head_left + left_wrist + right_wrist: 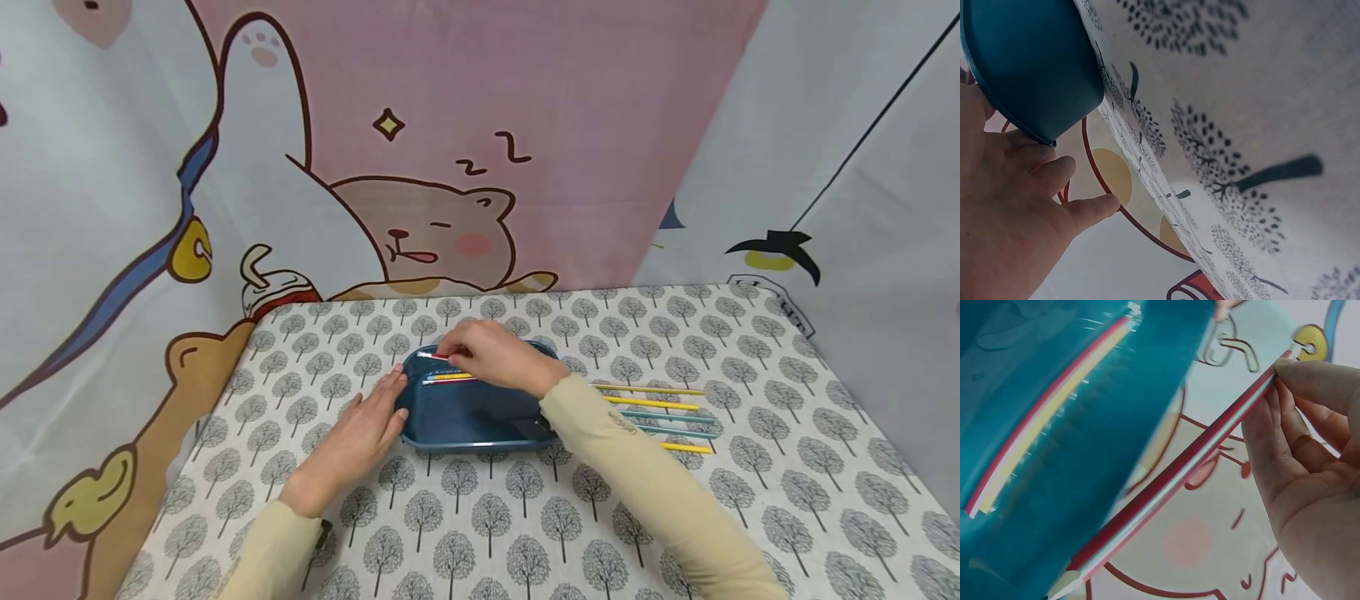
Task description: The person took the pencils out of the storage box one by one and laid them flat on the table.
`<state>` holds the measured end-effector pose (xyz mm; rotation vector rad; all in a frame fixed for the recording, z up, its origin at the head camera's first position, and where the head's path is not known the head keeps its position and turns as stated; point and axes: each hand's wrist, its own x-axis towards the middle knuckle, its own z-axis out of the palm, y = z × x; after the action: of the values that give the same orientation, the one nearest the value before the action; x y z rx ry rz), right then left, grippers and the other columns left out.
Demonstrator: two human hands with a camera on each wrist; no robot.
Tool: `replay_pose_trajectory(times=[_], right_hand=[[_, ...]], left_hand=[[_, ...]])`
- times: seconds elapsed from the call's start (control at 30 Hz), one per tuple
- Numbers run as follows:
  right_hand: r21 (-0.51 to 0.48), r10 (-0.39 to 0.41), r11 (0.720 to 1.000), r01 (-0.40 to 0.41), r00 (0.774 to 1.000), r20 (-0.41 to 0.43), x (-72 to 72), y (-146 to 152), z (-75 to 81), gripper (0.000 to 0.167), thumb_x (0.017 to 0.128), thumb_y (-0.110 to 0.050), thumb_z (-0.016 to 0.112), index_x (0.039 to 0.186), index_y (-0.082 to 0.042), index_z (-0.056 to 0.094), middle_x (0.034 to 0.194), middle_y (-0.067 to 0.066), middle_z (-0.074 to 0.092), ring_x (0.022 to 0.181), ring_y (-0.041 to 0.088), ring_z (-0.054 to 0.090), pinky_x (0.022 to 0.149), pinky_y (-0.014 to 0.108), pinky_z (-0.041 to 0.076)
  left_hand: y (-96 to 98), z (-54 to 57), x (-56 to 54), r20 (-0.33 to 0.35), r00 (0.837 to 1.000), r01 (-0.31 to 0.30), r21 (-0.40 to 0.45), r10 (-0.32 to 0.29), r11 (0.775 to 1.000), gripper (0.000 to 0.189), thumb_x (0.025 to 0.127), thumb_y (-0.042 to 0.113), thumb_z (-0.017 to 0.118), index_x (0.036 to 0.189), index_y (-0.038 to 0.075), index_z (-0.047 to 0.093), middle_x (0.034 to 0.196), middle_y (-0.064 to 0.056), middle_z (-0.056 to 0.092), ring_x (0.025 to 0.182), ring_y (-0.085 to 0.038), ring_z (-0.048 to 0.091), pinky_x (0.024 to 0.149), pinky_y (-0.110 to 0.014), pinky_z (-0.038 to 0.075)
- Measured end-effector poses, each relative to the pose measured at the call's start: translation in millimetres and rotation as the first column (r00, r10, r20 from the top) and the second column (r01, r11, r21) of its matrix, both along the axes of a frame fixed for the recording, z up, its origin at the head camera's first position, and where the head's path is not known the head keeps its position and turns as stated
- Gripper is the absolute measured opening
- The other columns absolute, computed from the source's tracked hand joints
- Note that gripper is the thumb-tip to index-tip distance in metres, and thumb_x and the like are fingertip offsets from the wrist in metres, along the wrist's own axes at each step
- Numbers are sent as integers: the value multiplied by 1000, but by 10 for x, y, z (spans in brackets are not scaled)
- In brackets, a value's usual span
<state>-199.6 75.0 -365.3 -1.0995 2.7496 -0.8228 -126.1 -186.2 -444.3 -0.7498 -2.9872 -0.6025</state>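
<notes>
A dark blue tray stands on the cloth-covered table. My right hand is over its far side, pinching a red-and-white striped pencil near one end between thumb and fingers. The pencil's sharpened tip points to the lower left in the right wrist view. Inside the tray lie a yellow pencil and another red-and-white one beside it, seen through glare in the right wrist view. My left hand touches the tray's left rim with fairly straight fingers. The left wrist view shows those fingertips against the rim.
To the right of the tray, partly under my right forearm, lie several pencils: yellow ones and green ones. The tablecloth has a tree print. A cartoon-printed curtain rises behind the table.
</notes>
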Motion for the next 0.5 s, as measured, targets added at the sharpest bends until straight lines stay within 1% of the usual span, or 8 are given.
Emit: replay_pose_trajectory(times=[0.1, 0.23, 0.4, 0.5], right_hand=[[-24, -9, 1000, 8, 1000, -22, 26, 57, 95, 20, 101, -11, 69, 118, -11, 78, 116, 1, 74, 107, 16, 67, 94, 34, 54], [-62, -21, 998, 18, 999, -48, 83, 154, 221, 20, 101, -11, 69, 119, -12, 78, 116, 1, 74, 107, 17, 67, 93, 35, 54], [-103, -41, 994, 32, 996, -81, 159, 279, 331, 19, 100, -11, 70, 117, -11, 78, 111, -1, 74, 99, 14, 67, 86, 34, 54], [-119, -42, 992, 30, 994, -99, 202, 353, 366, 21, 100, -10, 70, 119, -14, 78, 106, -3, 72, 90, 10, 64, 80, 32, 53]], left_hand=[[1, -3, -3, -8, 1000, 2, 3, -2, 1000, 58, 112, 32, 46, 161, 4, 35, 171, -9, 24, 154, -29, 30, 116, -70, 30], [-1, -16, -10, -23, 1000, 9, 8, -9, 1000, 57, 112, 30, 47, 161, 3, 35, 170, -11, 25, 153, -31, 31, 115, -70, 31], [-1, -21, -10, -30, 999, 12, 4, -12, 1000, 57, 112, 30, 46, 161, 3, 35, 170, -10, 24, 153, -32, 32, 115, -70, 31], [-1, -21, -7, -26, 1000, 8, 4, -8, 1000, 58, 112, 31, 46, 161, 3, 35, 171, -9, 23, 153, -32, 32, 116, -70, 30]])
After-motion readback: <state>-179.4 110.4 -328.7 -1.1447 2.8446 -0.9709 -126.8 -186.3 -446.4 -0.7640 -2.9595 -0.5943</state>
